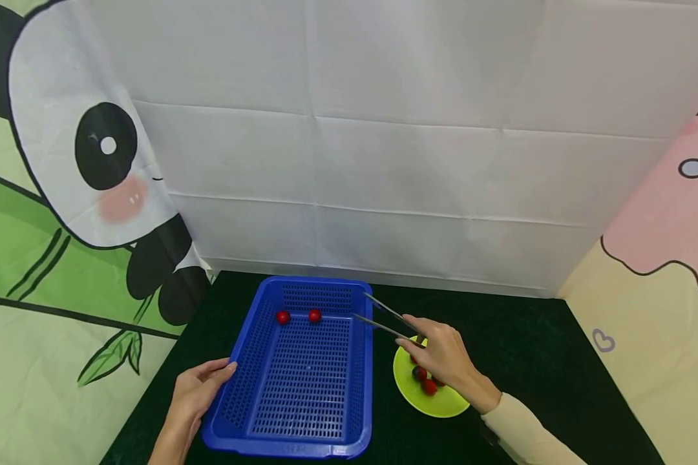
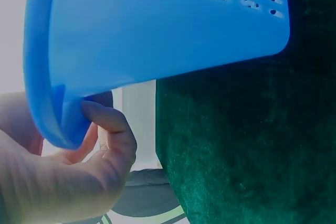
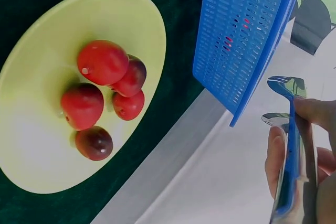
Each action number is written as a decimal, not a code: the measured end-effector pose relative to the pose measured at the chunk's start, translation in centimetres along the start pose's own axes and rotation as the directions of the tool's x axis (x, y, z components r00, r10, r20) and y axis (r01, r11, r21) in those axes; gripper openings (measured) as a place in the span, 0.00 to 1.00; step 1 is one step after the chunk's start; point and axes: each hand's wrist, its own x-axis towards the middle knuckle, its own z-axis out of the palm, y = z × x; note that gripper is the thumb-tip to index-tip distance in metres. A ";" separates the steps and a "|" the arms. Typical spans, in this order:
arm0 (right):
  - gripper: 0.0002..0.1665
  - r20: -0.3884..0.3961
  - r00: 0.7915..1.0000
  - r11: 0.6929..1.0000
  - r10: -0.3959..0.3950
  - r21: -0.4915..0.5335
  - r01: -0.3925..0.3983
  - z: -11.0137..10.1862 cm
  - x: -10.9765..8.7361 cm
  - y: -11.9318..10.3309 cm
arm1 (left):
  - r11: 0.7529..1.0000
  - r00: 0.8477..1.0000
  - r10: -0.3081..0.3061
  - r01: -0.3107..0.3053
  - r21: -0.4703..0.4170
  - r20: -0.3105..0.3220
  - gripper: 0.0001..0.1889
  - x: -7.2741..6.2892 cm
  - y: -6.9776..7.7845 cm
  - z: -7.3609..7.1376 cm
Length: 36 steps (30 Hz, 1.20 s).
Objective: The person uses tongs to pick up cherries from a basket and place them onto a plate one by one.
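My left hand (image 1: 200, 386) grips the left rim of a blue plastic basket (image 1: 360, 387), thumb on top and fingers curled under the edge in the left wrist view. Inside it, toward the far end, lie two red cherry tomatoes, one tomato (image 1: 283, 317) left of the other tomato (image 1: 315, 316). My right hand (image 1: 442, 352) holds metal tongs (image 1: 386, 328), whose spread tips reach over the basket's right rim with nothing between them. Below that hand sits a yellow-green plate (image 1: 442, 407), partly covered by it. Several red and dark cherry tomatoes (image 3: 103, 62) are clustered on the plate.
A dark green cloth (image 1: 518, 349) covers the table. White sheeting (image 1: 395, 161) hangs behind the table's back edge. Printed cartoon sheets flank it, with a panda (image 1: 52, 142) on the left and a pink figure (image 1: 669, 213) on the right.
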 end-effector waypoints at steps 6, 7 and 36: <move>0.27 0.023 1.000 1.000 -0.013 0.008 0.013 0.7 0.7 -0.2 | 1.000 1.000 0.020 -0.020 0.015 0.004 0.35 0.0 0.1 -0.1; 0.27 0.028 1.000 1.000 -0.011 0.009 0.011 0.8 0.9 -0.3 | 1.000 1.000 0.024 -0.024 0.015 0.005 0.35 0.0 0.1 -0.1; 0.23 0.167 0.984 0.996 -0.060 -0.050 0.070 4.9 4.9 -0.8 | 0.997 0.998 0.065 -0.064 0.052 -0.011 0.33 0.1 0.2 -0.2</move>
